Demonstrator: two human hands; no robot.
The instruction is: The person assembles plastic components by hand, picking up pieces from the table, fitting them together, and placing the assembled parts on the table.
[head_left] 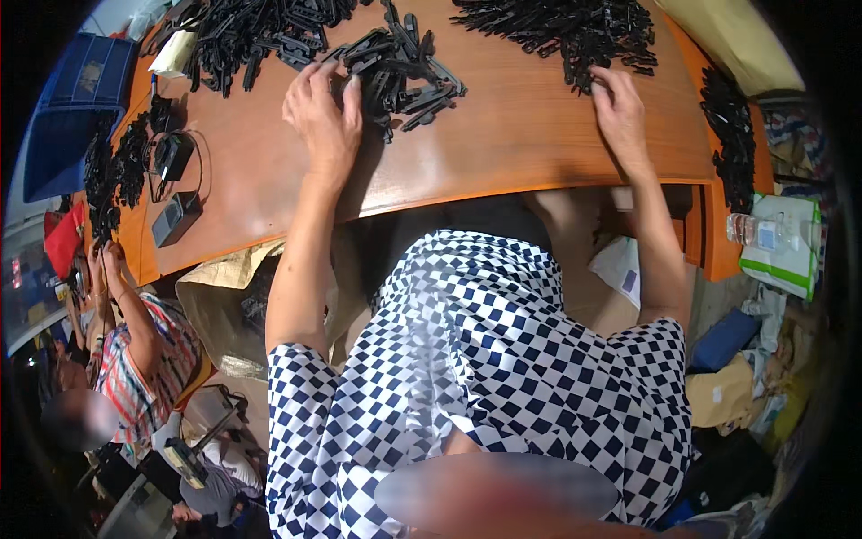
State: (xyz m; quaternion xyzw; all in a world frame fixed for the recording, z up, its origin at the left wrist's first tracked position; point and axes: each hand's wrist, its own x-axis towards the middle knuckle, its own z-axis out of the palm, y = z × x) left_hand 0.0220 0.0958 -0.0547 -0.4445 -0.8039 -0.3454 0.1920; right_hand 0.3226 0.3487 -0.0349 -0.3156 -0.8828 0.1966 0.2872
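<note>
My left hand reaches to the near edge of a loose heap of black plastic clip-like parts. Its thumb and fingers are apart, with dark parts showing behind the gap. My right hand is at the near edge of a second pile of slim black parts. Thumb and forefinger of that hand are pinched at the end of a black part. Both piles lie on the wooden table. A larger mound of similar parts spreads behind my left hand.
On the left stand a black box-shaped device, a corded adapter and a blue bin. More black parts line the right edge. A co-worker in a striped top handles black parts at the left. A white-green bag hangs right.
</note>
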